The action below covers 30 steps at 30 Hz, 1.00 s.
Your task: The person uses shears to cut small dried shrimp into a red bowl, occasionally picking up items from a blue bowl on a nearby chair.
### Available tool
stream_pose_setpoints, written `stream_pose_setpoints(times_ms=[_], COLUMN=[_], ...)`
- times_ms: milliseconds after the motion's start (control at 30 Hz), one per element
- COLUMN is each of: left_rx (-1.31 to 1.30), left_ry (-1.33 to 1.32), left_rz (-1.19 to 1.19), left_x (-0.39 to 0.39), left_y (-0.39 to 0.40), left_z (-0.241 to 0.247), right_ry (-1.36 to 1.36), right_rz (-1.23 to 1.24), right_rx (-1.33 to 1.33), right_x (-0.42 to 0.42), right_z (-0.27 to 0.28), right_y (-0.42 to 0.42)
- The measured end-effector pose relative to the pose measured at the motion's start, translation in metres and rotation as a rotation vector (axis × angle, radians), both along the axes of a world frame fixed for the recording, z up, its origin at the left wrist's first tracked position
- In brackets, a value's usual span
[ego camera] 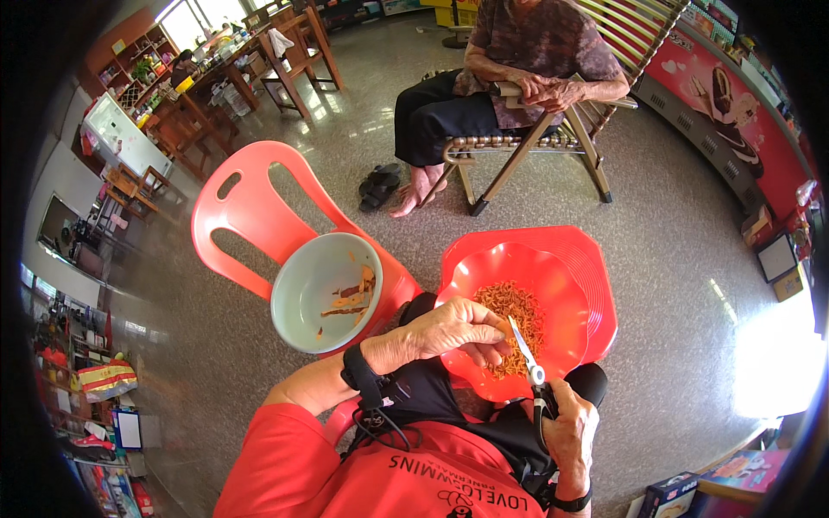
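Observation:
My left hand (463,331) pinches a small orange piece (504,329) between thumb and fingers, over a wavy-edged red plastic bowl (563,304). In my right hand (570,417) is a pair of scissors (534,375) with black handles; the blades point up beside the orange piece. Many thin orange-brown shreds (511,294) lie in the red bowl. It rests on a red plastic stool (602,291). To the left, a pale round basin (291,324) on a red plastic chair (249,201) holds several long orange and dark brown strips (350,301).
Another person (544,52) sits opposite on a folding chair (518,162), with black sandals (379,186) on the floor nearby. A long freezer (706,97) lines the right side. Wooden chairs (295,71) and a table stand at the upper left, shelves of goods at the lower left.

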<state>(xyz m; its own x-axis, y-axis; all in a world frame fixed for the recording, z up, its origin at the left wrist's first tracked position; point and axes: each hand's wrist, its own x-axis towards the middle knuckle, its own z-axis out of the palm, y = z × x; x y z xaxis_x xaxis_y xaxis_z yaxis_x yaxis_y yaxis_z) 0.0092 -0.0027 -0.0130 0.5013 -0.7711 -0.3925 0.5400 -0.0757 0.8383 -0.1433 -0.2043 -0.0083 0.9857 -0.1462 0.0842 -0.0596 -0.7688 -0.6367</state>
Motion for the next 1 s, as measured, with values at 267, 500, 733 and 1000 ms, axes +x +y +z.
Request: stream_pose_setpoints(times_ms=[267, 500, 733, 1000], left_rx=[-0.130, -0.156, -0.120, -0.121], left_ry=[0.143, 0.170, 0.153, 0.132], left_rz=[0.190, 0.181, 0.175, 0.154], left_x=[0.0002, -0.0022, -0.0009, -0.0026], left_y=[-0.0031, -0.0074, -0.0040, -0.0055], left_z=[-0.0079, -0.0073, -0.0065, -0.0073], right_ry=[-0.077, -0.040, -0.086, -0.065], right_rz=[0.002, -0.006, -0.022, 0.014], right_rx=[0.004, 0.009, 0.079, -0.031], right_x=[0.0025, 0.0022, 0.0015, 0.0025], right_z=[0.0004, 0.0004, -0.0030, -0.0014], right_y=[0.0014, 0.0034, 0.0033, 0.0027])
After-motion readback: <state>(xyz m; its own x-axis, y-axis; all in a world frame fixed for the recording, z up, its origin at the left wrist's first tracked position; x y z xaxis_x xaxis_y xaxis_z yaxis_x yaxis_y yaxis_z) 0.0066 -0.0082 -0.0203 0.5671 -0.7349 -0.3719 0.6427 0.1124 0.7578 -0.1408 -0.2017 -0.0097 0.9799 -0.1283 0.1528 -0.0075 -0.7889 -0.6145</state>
